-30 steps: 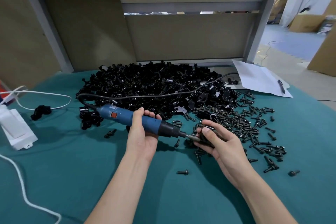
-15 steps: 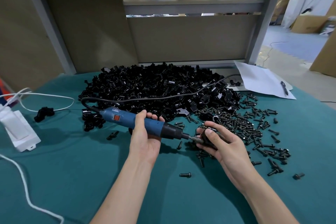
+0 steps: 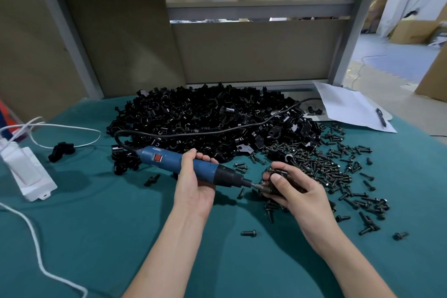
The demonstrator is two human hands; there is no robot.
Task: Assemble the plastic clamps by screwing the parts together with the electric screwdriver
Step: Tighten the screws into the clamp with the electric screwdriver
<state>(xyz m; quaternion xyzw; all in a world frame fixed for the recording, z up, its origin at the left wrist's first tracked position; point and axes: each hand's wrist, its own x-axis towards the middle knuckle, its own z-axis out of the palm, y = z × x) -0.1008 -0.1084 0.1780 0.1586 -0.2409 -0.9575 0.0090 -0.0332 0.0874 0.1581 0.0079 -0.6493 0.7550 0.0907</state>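
My left hand (image 3: 193, 184) grips the blue electric screwdriver (image 3: 167, 160) round its barrel, the black nose pointing right. Its bit meets a black plastic clamp (image 3: 278, 173) that my right hand (image 3: 292, 191) holds with curled fingers and thumb; most of the clamp is hidden by the fingers. Behind them lies a big heap of black clamp parts (image 3: 205, 118). To the right, several black screws (image 3: 338, 172) are strewn over the green table cloth (image 3: 108, 225).
The screwdriver's black cable (image 3: 217, 129) runs over the heap to the back right. A white power box (image 3: 29, 174) with white cords sits at the left. One assembled clamp (image 3: 61, 151) lies near it. Paper with a pen (image 3: 379, 117) lies at the back right.
Both hands keep their grips with the bit at the clamp. My right hand's fingers have closed a little more over the clamp. The camera has shifted slightly.
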